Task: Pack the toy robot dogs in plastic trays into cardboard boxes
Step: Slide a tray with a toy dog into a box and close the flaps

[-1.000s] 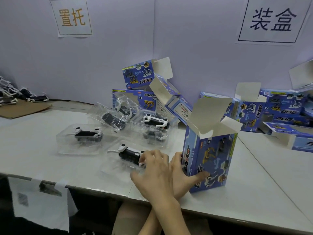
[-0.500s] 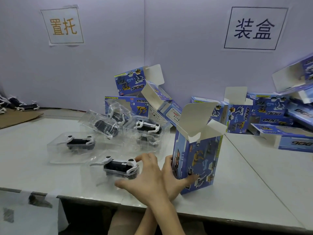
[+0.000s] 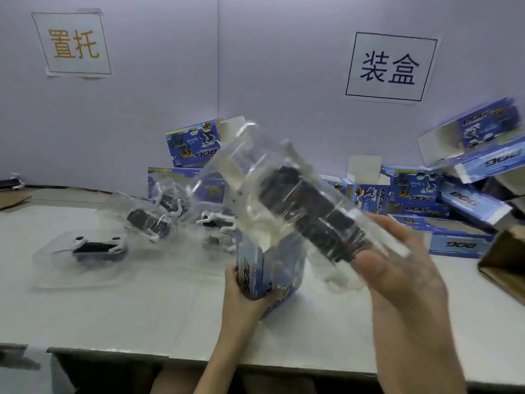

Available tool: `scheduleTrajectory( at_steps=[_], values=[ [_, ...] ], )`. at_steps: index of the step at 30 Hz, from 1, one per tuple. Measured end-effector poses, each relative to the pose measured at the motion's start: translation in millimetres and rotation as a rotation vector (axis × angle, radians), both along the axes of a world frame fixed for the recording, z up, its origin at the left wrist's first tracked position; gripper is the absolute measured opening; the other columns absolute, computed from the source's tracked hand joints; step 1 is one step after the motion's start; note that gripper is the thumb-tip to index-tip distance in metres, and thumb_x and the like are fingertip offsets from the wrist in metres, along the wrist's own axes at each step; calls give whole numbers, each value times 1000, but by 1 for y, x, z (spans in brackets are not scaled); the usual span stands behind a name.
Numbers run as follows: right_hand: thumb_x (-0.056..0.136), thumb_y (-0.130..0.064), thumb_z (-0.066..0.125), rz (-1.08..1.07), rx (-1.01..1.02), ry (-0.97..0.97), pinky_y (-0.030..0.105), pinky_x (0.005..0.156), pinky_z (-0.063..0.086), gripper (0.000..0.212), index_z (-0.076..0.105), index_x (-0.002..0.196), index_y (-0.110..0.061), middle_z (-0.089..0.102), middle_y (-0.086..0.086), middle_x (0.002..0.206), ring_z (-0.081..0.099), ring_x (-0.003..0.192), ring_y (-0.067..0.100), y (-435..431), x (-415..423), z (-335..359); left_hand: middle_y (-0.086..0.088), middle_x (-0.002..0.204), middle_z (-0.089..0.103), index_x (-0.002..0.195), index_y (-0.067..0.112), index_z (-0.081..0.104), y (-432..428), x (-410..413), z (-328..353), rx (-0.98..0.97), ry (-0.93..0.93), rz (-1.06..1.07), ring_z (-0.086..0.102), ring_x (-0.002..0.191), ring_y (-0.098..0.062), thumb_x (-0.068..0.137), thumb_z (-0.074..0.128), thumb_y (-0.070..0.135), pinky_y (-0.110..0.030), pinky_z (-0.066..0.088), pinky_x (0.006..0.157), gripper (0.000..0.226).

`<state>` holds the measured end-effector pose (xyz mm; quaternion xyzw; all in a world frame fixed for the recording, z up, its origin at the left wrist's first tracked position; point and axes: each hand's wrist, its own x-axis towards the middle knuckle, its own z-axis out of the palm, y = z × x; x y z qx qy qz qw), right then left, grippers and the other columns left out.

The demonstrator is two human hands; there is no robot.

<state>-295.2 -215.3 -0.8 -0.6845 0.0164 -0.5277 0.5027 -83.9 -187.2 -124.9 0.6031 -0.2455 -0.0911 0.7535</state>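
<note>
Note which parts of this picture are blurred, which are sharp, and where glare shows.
Head view: motion blur smears the tray and the right hand gripping it; the box in the left hand is soft too; the wall sign reads sharp; pale glare streaks the tray's clear plastic; the top box at the right edge is blurred.

Pale lilac wall panels (image 3: 270,61), an orange-lettered paper sign (image 3: 74,44) left, a black-lettered sign (image 3: 390,66) right, behind a white tabletop (image 3: 113,314).

2 wall signs (image 3: 74,44) at 11 and 1 o'clock; at least 4 trayed robot dogs (image 3: 93,248), mostly 9 o'clock; roughly 8 blue cardboard boxes (image 3: 412,186), mostly 3 o'clock
</note>
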Motion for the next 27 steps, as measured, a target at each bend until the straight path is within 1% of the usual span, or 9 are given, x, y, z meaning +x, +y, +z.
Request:
scheduleTrajectory(
  at_steps=[3, 5, 9, 12, 14, 17, 19, 24, 27],
  values=[
    [37, -57, 85, -295, 102, -103, 27, 82, 55, 66, 68, 100, -44, 70, -18, 105, 67, 100, 7, -23, -15, 10, -12, 103, 61, 103, 15, 40, 4, 2, -2, -74, -13, 114, 64, 90, -32, 43, 90, 43, -53, 54, 75, 83],
    [39, -63, 79, -466, -4, -18, 30, 94, 45, 63, 63, 99, -50, 61, -29, 108, 57, 111, -5, -33, -25, 7, -10, 105, 57, 102, 18, 37, 4, 3, -4, -69, -5, 166, 61, 90, -30, 43, 88, 44, -48, 54, 73, 82],
    [36, -47, 94, -554, -90, 110, 41, 113, 35, 66, 63, 94, -50, 54, -7, 133, 45, 134, 6, -42, -22, -8, -11, 111, 53, 107, 19, 37, 1, 2, -5, -14, -61, 190, 60, 102, -35, 47, 89, 37, -56, 53, 83, 81],
    [44, -59, 82, -519, -112, 75, 21, 104, 38, 58, 62, 97, -50, 51, -4, 140, 44, 135, 4, -37, -15, -10, -7, 116, 54, 114, 25, 39, 0, 2, -8, 49, -135, 224, 56, 107, -34, 58, 93, 21, -58, 51, 86, 77],
    [48, -59, 76, -538, -172, 64, 21, 104, 39, 59, 61, 104, -45, 47, -2, 145, 42, 137, 4, -32, -10, -10, 2, 118, 51, 115, 31, 38, 0, 2, -11, 89, -216, 268, 52, 109, -27, 61, 92, 14, -49, 52, 87, 78],
    [47, -53, 89, -592, -220, 118, 7, 104, 30, 66, 61, 105, -38, 44, -3, 148, 38, 138, 0, -31, -6, -12, 14, 114, 45, 117, 36, 36, -1, 0, -11, 115, -349, 330, 45, 109, -17, 62, 89, 8, -28, 47, 83, 81],
    [44, -51, 97, -585, -213, 174, -2, 100, 23, 69, 62, 103, -39, 41, -6, 149, 36, 137, -2, -33, -6, -13, 10, 113, 44, 117, 32, 37, -1, -1, -10, 116, -404, 355, 42, 106, -14, 60, 89, 5, -21, 41, 80, 81],
    [42, -40, 84, -493, -250, 309, -5, 96, 21, 63, 62, 101, -42, 41, -12, 144, 32, 138, -8, -44, -13, -16, 6, 117, 44, 118, 28, 37, 0, -6, -7, 130, -449, 293, 47, 108, -16, 61, 89, 5, -37, 51, 85, 80],
    [41, -41, 85, -455, -225, 357, 9, 100, 27, 62, 61, 99, -46, 43, -12, 141, 32, 131, -17, -49, -17, -16, 3, 118, 44, 119, 28, 37, 1, -7, -7, 132, -479, 290, 48, 108, -18, 61, 89, 2, -43, 53, 86, 82]
  ],
)
